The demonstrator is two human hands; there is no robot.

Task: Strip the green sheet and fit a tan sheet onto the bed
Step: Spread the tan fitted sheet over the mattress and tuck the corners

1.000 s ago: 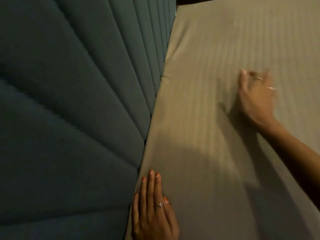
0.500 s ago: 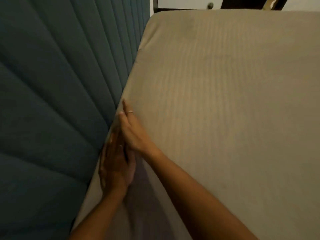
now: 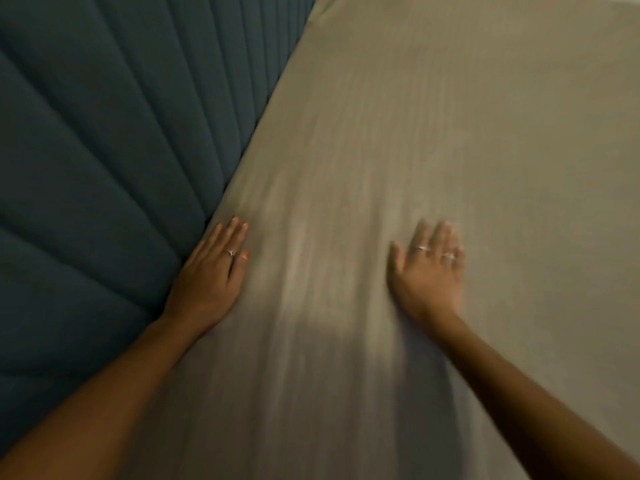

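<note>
Padded headboard point(image 3: 104, 161); one tan sheet point(image 3: 433, 133); left hand point(image 3: 211, 275), right hand point(image 3: 427, 271) flat.

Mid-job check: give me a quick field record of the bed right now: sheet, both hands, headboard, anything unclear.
sheet: plain tan fabric sheet covers the bed top, no green sheet in view
left hand: left hand flat on the sheet, fingers straight, at the edge beside the headboard
right hand: right hand flat on the sheet further out, fingers spread, motion-blurred
headboard: dark teal padded channel-stitched headboard meets the sheet's edge
unclear: the tuck between sheet and headboard is hidden
</note>
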